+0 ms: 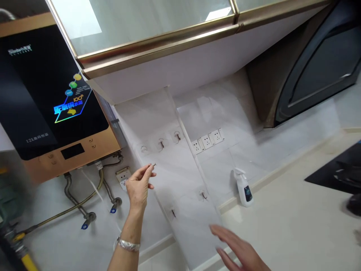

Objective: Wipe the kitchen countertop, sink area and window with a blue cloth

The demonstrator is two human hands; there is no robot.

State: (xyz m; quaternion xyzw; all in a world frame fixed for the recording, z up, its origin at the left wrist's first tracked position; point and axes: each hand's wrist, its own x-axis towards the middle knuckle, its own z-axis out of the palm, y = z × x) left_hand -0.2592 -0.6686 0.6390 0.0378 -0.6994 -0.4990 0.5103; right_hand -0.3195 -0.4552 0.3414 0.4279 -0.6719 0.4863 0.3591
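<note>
Even, fairly bright light is filling the view, with the white wall [158, 116] and the desk [282, 210] reflecting it softly. Pale rectangular glare is lying on the cabinet glass [158, 19], and a small highlight is glinting on the dark hood [318, 71]. Soft shadows are falling across the wall below the hood and around the hooks [161, 144]. The right hand [239, 250] is blurring, while the left hand [138, 186] is showing more clearly. Softness is smearing the lower left corner and the right edge, and the heater's [53, 94] small lettering is looking fuzzy.
</note>
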